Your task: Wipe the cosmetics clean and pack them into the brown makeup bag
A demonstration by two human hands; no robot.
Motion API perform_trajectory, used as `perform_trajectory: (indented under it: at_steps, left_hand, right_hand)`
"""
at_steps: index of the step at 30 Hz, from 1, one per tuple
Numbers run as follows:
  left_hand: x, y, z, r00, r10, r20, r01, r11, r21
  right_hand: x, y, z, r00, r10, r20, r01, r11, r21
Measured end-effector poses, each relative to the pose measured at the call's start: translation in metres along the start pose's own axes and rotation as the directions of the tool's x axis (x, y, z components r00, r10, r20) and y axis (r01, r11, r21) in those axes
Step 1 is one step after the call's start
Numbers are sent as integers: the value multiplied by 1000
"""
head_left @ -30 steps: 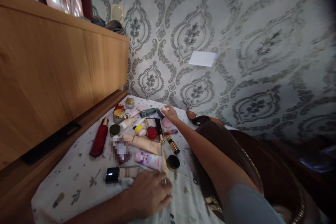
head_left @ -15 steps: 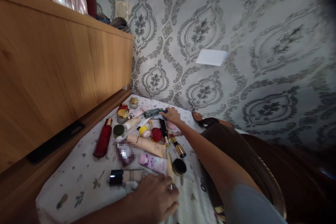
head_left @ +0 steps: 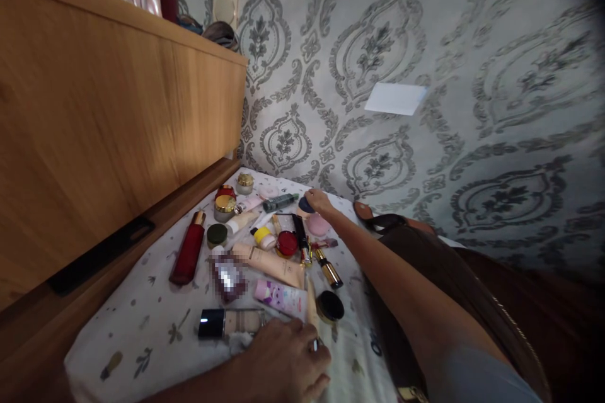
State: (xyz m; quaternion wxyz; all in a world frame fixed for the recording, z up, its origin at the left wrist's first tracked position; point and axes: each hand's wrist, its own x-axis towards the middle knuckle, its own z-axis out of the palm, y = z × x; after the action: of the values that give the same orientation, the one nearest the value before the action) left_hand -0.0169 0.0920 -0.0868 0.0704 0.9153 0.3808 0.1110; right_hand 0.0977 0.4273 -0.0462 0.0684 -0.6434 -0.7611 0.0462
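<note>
My right hand (head_left: 319,201) reaches to the far edge of the cloth, fingers curled on a small jar with a dark blue lid (head_left: 306,204). A green tube (head_left: 280,203) lies just left of it, a round pink compact (head_left: 318,225) just below. My left hand (head_left: 288,359) rests near the front with bent fingers; what lies under them is mostly hidden. A slim beige tube (head_left: 312,302) runs toward those fingers, a small shiny bit showing between them. Beside that hand are a foundation bottle with a black cap (head_left: 236,323) and a lilac tube (head_left: 282,298).
Among the cosmetics are a red bottle (head_left: 188,252), a peach tube (head_left: 270,262), a black-lidded jar (head_left: 330,306) and a red-lidded jar (head_left: 287,243). A wooden cabinet (head_left: 123,107) borders the left, a brown bag (head_left: 416,264) the right. Patterned wallpaper (head_left: 373,56) rises behind.
My right hand has drawn slightly away from the green tube, and more of the blue-lidded jar and the pink compact shows. My left hand stays nearly in place. The view has shifted slightly.
</note>
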Motion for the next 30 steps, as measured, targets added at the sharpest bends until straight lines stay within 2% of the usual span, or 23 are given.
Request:
perform_trajectory:
  at_steps: [2,5,8,11,16,25,28,30]
  left_hand:
    - [1,-1,3,1000,3,-2,-3,1000,18]
    - [2,-3,8,999,10,-30,-9,999,33]
    - [4,-6,15,997,34,-72,-31,999,39]
    - [5,-8,21,996,41,-78,-37,998,56]
    - [6,-9,21,996,43,-83,-36,996,83]
    - [6,-7,14,998,34,-49,-32,999,44]
    - [5,-7,13,998,33,-46,-32,999,33]
    - [4,-7,12,999,28,-46,-27,999,28]
  right_hand:
    - [-1,-5,1,999,-33,-16,32,999,-34]
    - [-6,-19,4,985,-173,-18,171,982,-83]
    - [-10,-34,6,941,-337,30,338,932,-129]
    - [-12,-45,4,908,-410,84,418,892,-170]
    - [-16,-49,-1,894,-435,111,449,864,-229]
    - [-22,-49,-1,911,-403,86,411,874,-259]
    - [-22,-58,-2,897,-434,79,440,866,-238]
    - [-24,-70,-1,870,-491,52,490,845,-214]
